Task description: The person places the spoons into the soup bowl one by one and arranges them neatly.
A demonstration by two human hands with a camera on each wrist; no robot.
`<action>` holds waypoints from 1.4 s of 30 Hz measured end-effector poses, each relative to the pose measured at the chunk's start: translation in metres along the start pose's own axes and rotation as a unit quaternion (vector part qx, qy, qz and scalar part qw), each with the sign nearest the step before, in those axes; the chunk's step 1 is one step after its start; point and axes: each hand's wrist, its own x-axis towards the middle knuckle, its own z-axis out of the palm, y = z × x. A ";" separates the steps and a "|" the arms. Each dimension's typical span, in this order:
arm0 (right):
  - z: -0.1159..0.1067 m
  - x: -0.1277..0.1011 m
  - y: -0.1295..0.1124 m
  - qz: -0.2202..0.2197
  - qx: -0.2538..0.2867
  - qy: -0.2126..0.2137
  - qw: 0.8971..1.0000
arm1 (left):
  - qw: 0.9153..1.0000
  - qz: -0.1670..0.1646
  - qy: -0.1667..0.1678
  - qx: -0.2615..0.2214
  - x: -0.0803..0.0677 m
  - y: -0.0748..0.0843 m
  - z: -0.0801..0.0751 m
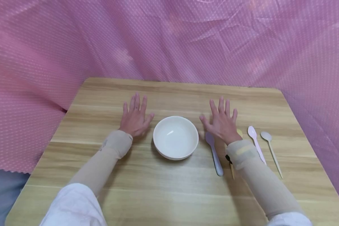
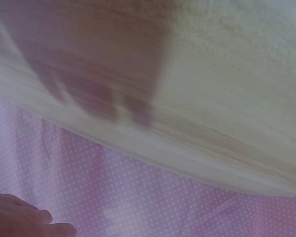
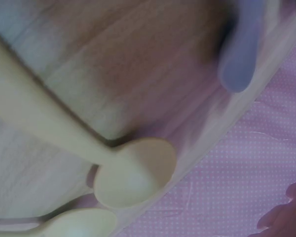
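A white bowl (image 1: 175, 137) sits near the middle of the wooden table, between the two hands. My left hand (image 1: 135, 121) is to its left, palm down with fingers spread and nothing held. To the bowl's right my right hand (image 1: 222, 124) is likewise spread palm down, over the row of spoons. Beside its thumb lies a blue-purple spoon (image 1: 214, 153). A yellow spoon (image 1: 239, 133) is partly hidden under the right hand and wrist; its bowl and handle fill much of the right wrist view (image 3: 138, 173). Further right lie a pale pink spoon (image 1: 255, 141) and a greyish-white spoon (image 1: 272, 152).
The light wooden table (image 1: 158, 194) has rounded far corners. Behind it and along both sides hangs a pink dotted cloth (image 1: 169, 40). Blue-grey fabric (image 1: 5, 191) shows at the lower left, beyond the table's edge.
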 end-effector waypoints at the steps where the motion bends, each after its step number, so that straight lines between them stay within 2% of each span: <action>1: 0.000 0.000 0.000 0.001 0.000 -0.003 1.000 | 1.000 -0.001 -0.001 0.001 -0.001 0.000 0.001; 10: 0.000 -0.001 -0.002 0.001 0.001 -0.005 1.000 | 1.000 -0.007 -0.013 -0.013 -0.003 -0.002 0.000; 18: -0.005 -0.006 0.002 0.018 -0.017 -0.031 0.999 | 0.999 0.000 -0.011 -0.030 -0.007 0.001 0.004; 24: -0.008 -0.015 0.000 0.034 -0.018 -0.041 0.998 | 0.997 -0.011 -0.015 -0.070 -0.013 0.002 0.005; 28: -0.014 -0.021 -0.003 0.046 -0.002 -0.045 0.998 | 0.992 -0.022 -0.020 -0.122 -0.017 0.005 -0.001; 31: -0.018 -0.026 -0.003 0.050 0.016 -0.045 0.998 | 0.981 -0.036 -0.036 -0.186 -0.020 0.009 -0.006; 34: -0.020 -0.032 -0.003 0.048 0.028 -0.053 0.997 | 0.963 -0.059 -0.059 -0.255 -0.024 0.014 -0.011; 39: -0.021 -0.048 -0.003 0.048 0.052 -0.080 0.994 | 0.927 -0.076 -0.072 -0.361 -0.030 0.024 -0.013; 42: -0.021 -0.059 0.000 0.056 0.070 -0.102 0.991 | 0.901 -0.077 -0.081 -0.419 -0.033 0.028 -0.012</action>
